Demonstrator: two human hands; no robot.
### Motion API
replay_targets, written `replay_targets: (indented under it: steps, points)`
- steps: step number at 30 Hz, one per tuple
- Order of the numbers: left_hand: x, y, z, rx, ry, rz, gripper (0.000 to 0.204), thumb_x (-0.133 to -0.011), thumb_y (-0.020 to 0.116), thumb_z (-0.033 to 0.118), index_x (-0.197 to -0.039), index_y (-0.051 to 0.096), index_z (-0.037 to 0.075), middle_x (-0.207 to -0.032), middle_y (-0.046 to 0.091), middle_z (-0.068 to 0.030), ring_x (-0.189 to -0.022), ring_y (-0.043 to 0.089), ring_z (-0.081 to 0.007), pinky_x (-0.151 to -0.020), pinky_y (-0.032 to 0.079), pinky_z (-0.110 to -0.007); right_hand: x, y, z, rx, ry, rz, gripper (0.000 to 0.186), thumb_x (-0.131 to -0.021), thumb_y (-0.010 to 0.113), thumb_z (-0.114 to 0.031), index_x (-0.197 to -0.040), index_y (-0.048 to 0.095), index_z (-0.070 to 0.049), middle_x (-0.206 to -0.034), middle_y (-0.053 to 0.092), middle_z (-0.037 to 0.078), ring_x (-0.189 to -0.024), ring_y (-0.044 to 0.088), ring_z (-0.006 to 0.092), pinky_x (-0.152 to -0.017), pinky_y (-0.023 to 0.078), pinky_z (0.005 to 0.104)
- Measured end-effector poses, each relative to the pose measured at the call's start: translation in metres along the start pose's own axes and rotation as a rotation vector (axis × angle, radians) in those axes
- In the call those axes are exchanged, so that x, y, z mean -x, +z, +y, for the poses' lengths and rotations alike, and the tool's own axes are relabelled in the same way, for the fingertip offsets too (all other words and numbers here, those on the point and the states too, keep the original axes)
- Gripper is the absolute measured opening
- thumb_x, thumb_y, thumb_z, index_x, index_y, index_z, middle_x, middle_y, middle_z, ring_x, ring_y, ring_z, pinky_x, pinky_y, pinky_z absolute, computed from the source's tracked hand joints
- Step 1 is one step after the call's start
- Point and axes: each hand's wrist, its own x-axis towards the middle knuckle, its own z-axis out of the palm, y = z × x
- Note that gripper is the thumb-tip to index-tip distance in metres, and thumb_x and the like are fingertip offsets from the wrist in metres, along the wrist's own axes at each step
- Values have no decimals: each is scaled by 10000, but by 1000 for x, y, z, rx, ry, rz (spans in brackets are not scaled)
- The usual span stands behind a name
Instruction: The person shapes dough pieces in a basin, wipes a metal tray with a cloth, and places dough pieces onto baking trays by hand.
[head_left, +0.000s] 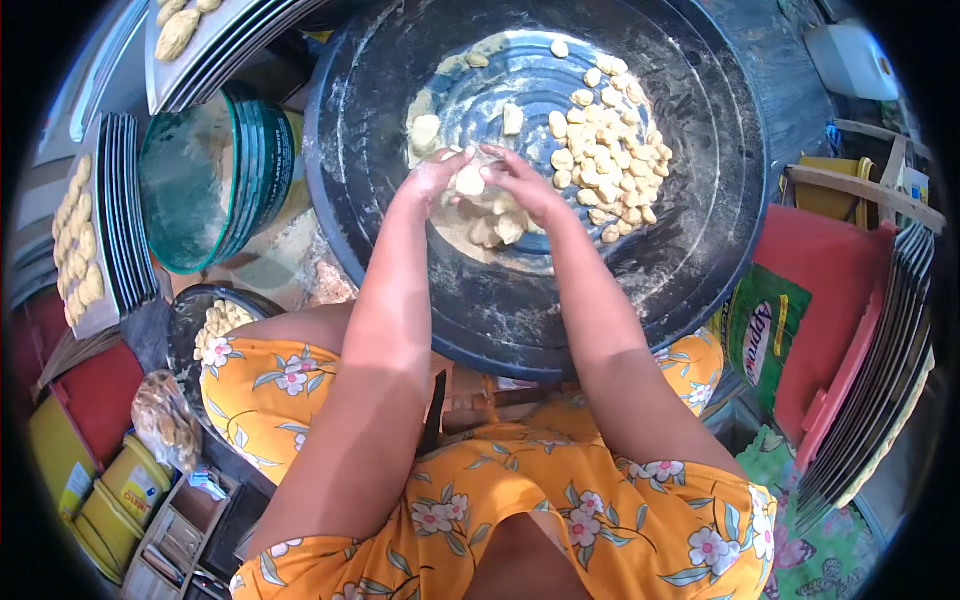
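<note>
Over a wide black basin point(345, 205) dusted with flour, my two hands meet with curled fingers. Between their fingertips is a small pale piece of dough point(469, 180); my left hand point(432, 182) grips it from one side and my right hand point(522, 184) from the other. Below the hands, a clump of floury dough pieces point(500, 228) lies in the basin, partly covered by them. Single dough lumps point(425, 132) rest in the flour just beyond. A heap of small round dough pieces point(608, 165) spreads over the basin's right side.
At left, a green-rimmed bucket point(185, 185) stands beside stacked trays point(120, 220) topped with shaped dough. A dark bowl point(185, 325) of dough pieces sits by my left knee. To the right are a red container point(825, 290), a green packet point(765, 335) and more stacked trays point(885, 370).
</note>
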Motion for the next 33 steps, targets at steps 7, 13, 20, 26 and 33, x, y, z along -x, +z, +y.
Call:
replay_targets:
  steps: [7,13,20,26,33]
  points:
    - [-10,-12,1,33,211,231,268,-856,650,239,-981,596,8,-805,616,-64,-697,598,-167,-563,484,-292,-18,-26,12,-15,71,-41,327,-808,585,-105,-1132,599,-68,-856,606,17,-797,567,125,-723,485,272]
    - [-10,-27,7,266,212,57,220,-816,683,193,-935,598,29,-793,603,-50,-747,580,-150,-670,465,-291,-62,6,-4,13,-64,-97,520,-804,683,-372,-1261,560,-157,-1175,579,132,-1118,539,250,-878,461,382]
    - [-31,-37,4,247,375,443,215,-776,688,129,-936,648,-9,-874,643,-69,-782,570,-151,-718,445,-281,-108,19,-4,923,134,665,709,-804,598,-514,-1364,429,-112,-1455,339,172,-1383,243,307,-1101,178,555]
    - [-59,-51,-27,-167,341,626,222,-791,681,195,-909,651,9,-850,639,-62,-795,568,-154,-739,446,-300,-17,98,60,1116,-117,-65,689,-741,661,-362,-1358,429,-162,-1429,385,78,-1361,241,375,-1080,226,562]
    - [-46,-1,-65,-1006,95,591,677,-726,707,345,-1312,464,110,-1331,422,-235,-1176,497,-366,-973,420,-400,53,-39,44,87,368,-97,701,-814,650,-464,-1351,415,-79,-1358,446,179,-1194,475,327,-899,465,486]
